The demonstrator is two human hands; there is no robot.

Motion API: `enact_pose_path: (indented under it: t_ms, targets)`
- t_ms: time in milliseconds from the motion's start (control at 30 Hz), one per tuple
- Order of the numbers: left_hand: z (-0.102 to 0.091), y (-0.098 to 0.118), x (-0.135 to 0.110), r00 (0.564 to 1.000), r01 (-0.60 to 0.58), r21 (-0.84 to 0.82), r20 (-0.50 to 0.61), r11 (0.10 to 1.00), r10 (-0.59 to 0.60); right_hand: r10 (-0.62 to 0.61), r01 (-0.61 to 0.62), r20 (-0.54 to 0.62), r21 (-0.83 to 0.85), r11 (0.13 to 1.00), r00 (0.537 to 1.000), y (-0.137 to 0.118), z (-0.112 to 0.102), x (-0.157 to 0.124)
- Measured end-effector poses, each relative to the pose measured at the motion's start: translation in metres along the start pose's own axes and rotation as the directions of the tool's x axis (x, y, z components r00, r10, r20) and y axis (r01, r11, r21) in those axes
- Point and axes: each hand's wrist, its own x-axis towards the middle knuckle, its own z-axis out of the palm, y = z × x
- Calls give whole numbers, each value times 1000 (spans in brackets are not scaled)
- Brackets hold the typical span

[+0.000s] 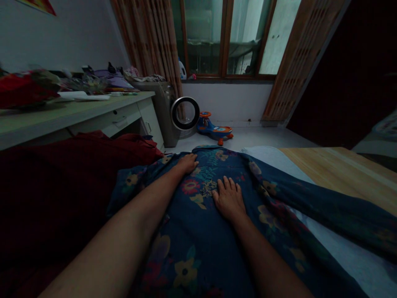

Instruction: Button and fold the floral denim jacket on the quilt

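Observation:
A dark blue long-sleeved shirt (214,231) with a floral print lies spread out in front of me. Its collar end points away from me, and one sleeve (325,203) stretches out to the right. My left hand (187,163) rests palm down on the cloth near the left shoulder, just below the collar, fingers extended. Flat on the upper middle of the shirt lies my right hand (230,199), its fingers slightly spread, beside the printed flowers. Neither hand has anything gripped.
Dark red cloth (62,186) is heaped at the left. White cloth (338,248) and a wooden board (344,169) are on the right. Beyond stand a cluttered desk (124,101), a washing machine (163,116) with its round door (196,112) swung out, and a blue ride-on toy (214,129).

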Motion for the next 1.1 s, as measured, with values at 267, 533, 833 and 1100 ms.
enact_pose_path:
  t_ms: [267, 533, 833, 1100]
  targets:
    - [0, -4, 7, 975, 191, -34, 122, 981, -186, 8, -9, 20, 22, 1000, 1000, 0, -2, 0]
    - [4, 33, -28, 991, 137, -26, 9, 990, -137, 6, -6, 3, 8, 1000, 1000, -1, -2, -1]
    - [-1, 0, -70, 999, -27, 71, -41, 997, 30, -5, 6, -11, 23, 1000, 1000, 4, 0, 0]
    - [-7, 20, -159, 996, -23, 93, 86, 995, 15, -10, 10, -19, 8, 1000, 1000, 4, 0, -1]
